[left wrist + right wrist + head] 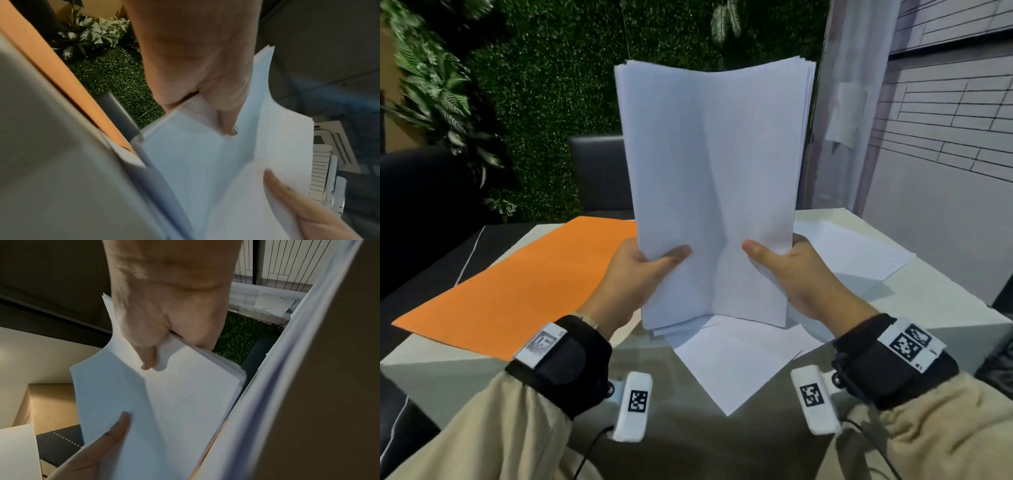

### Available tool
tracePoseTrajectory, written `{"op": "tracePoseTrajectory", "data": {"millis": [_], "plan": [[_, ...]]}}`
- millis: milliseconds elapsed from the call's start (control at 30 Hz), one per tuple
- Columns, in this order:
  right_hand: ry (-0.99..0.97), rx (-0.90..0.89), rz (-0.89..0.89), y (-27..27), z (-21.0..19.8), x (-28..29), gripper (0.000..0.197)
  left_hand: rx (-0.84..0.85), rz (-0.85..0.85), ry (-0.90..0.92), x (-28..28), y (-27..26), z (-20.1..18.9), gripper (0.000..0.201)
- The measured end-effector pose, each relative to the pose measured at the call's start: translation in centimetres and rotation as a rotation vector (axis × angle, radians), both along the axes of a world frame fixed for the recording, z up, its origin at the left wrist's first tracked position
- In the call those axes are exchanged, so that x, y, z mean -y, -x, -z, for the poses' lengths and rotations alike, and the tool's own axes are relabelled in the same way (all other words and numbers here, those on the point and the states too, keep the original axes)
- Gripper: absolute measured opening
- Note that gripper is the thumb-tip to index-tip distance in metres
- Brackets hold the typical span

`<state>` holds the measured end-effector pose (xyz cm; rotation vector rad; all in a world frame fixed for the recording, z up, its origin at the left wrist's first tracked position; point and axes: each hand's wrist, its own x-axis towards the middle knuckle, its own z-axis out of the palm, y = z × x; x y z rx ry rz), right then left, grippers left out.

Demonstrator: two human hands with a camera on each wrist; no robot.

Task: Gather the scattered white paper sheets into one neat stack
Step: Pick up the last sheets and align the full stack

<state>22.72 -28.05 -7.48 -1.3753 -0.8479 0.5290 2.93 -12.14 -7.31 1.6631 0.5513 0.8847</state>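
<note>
Green foliage wall [544, 85]; dark seats [424, 192]

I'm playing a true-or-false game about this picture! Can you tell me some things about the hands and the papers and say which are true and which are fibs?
1. Both hands hold the paper stack upright. True: left hand, right hand.
2. The big sheet on the table is green. False: the orange sheet is orange.
3. Some loose white sheets still lie on the table. True.
4. The stack is rolled into a tube. False: it is only bowed down the middle.
</note>
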Motion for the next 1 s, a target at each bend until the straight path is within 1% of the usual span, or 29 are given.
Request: {"op": "tracePoseTrajectory", "data": {"millis": [100,133,200,233,267,300,333,400,433,467,533,600,633,700,800,867,900,933,1000], "plan": [[-0.023,-0.014,-0.015,-0.7,-0.3,0.9,0.032,0.023,0.061,-0.019,0.2,0.1,-0.9,0.022],[-0.037,-0.033,-0.018,-1.0,-0.3,1.4,0.031,0.046,0.088,-0.024,0.5,0.1,-1.2,0.023],[-0.09,-0.128,-0.003,-2.1,-0.1,2.6,0.03,0.06,0.114,-0.028,0.6,0.3,-1.1,0.024],[-0.124,-0.196,0.023,-3.0,0.2,3.3,0.036,0.024,0.103,-0.038,0.5,0.6,-0.8,0.024],[-0.165,-0.257,0.052,-4.2,0.7,3.9,0.044,-0.054,0.091,-0.078,0.2,0.9,-0.3,0.026],[-0.209,-0.305,0.078,-5.6,1.3,4.7,0.048,-0.173,0.097,-0.166,-0.4,1.5,0.5,0.032],[-0.25,-0.343,0.103,-7.0,2.0,5.5,0.048,-0.328,0.128,-0.298,-1.0,2.0,1.3,0.046],[-0.313,-0.419,0.178,-9.7,3.1,7.1,0.046,-0.656,0.231,-0.584,-1.7,2.9,2.8,0.082],[-0.336,-0.46,0.227,-10.7,3.6,7.8,0.046,-0.766,0.276,-0.681,-1.7,3.1,3.2,0.095],[-0.346,-0.505,0.267,-11.4,3.9,8.2,0.045,-0.821,0.307,-0.73,-1.7,3.1,3.4,0.101],[-0.333,-0.579,0.304,-12.0,4.0,8.7,0.045,-0.861,0.357,-0.753,-1.7,2.9,3.4,0.108],[-0.309,-0.612,0.331,-11.9,3.9,8.6,0.044,-0.915,0.404,-0.783,-1.7,2.9,3.2,0.113],[-0.302,-0.617,0.347,-11.9,3.9,8.6,0.042,-0.918,0.406,-0.813,-1.7,2.9,3.0,0.112],[-0.31,-0.614,0.376,-11.8,3.8,8.6,0.041,-0.876,0.382,-0.846,-1.8,3.1,3.0,0.097],[-0.316,-0.58,0.387,-11.4,3.8,8.6,0.042,-0.77,0.324,-0.796,-1.6,3.6,3.0,0.062],[-0.305,-0.544,0.392,-11.3,3.9,8.5,0.04,-0.707,0.27,-0.809,-1.4,3.8,3.0,0.034],[-0.299,-0.527,0.391,-11.3,3.9,8.5,0.039,-0.685,0.242,-0.833,-1.2,3.8,3.0,0.024],[-0.292,-0.516,0.388,-11.2,3.8,8.4,0.039,-0.678,0.208,-0.856,-1.1,3.9,3.1,0.022],[-0.283,-0.513,0.385,-11.2,3.8,8.3,0.04,-0.634,0.133,-0.875,-1.0,3.8,3.2,0.026]]}}
